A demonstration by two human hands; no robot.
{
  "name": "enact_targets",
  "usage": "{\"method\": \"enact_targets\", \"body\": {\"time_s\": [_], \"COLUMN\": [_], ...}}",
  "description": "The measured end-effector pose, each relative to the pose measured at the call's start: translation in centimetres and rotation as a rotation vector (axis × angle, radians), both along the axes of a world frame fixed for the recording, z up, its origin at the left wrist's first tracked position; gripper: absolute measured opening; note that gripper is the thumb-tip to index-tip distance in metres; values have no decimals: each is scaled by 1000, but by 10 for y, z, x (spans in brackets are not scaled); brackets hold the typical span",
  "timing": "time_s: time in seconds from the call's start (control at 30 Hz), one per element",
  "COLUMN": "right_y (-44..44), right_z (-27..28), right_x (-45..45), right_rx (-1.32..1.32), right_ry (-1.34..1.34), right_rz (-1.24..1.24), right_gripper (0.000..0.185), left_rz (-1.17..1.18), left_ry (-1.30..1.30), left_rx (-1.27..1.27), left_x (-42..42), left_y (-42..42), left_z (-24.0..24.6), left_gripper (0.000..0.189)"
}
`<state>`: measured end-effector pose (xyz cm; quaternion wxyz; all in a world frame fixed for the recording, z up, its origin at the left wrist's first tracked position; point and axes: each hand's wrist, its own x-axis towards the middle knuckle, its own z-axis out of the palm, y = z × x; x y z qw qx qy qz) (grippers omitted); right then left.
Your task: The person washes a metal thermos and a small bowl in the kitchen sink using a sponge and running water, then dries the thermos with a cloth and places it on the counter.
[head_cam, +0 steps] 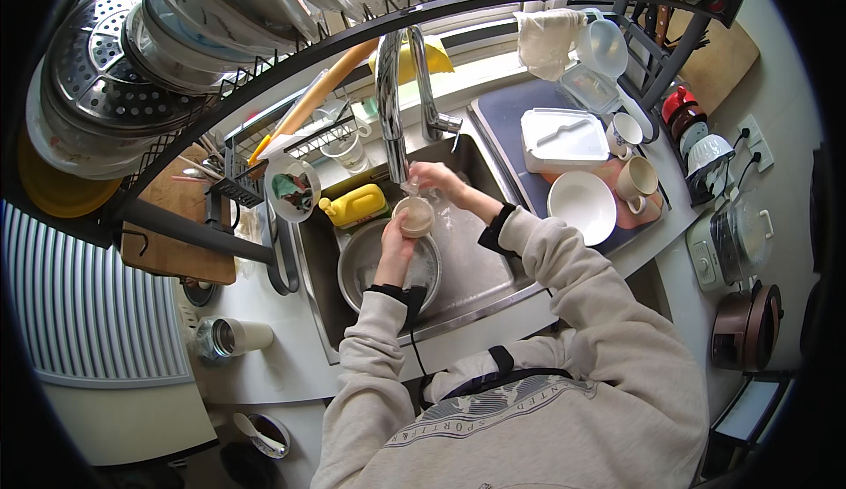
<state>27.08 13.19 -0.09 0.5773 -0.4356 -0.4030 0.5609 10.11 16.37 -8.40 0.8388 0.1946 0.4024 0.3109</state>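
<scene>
My left hand (396,244) grips a small cream-coloured round cup (417,218), tilted with its opening towards me. Just beyond it, my right hand (439,180) is in the water below the spout of the chrome tap (391,92). Its fingers are bent, and whether they hold anything is unclear. Beneath my left hand a round metal basin (360,271) stands in the stainless steel sink (472,258). A yellow bottle (357,205) of what looks like dish soap leans in the sink's far left corner.
Overhead, a black dish rack (291,53) curves across, loaded with bowls and a perforated steamer plate (106,59). On the right, a mat holds a white bowl (581,208), a lidded plastic box (565,139) and mugs (636,182). A white cup (248,337) lies on the left counter.
</scene>
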Motion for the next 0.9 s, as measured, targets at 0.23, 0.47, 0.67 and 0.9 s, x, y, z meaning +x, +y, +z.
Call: {"method": "enact_targets", "body": {"time_s": [0.23, 0.47, 0.67, 0.9], "right_y": [20, 35, 34, -33], "right_z": [-49, -75, -65, -38], "right_x": [46, 69, 77, 45], "right_rx": [-420, -490, -499, -562], "right_ry": [-202, -577, -509, -315], "right_rz": [-568, -470, -283, 319], "right_gripper": [37, 50, 47, 57], "left_rz": [-6, -85, 29, 19], "left_ry": [-70, -37, 98, 277], "left_rx": [-38, 15, 191, 663], "left_x": [-1, 4, 5, 1], "left_y": [11, 11, 4, -4], "left_z": [1, 7, 17, 42], "left_gripper": [40, 39, 43, 52]}}
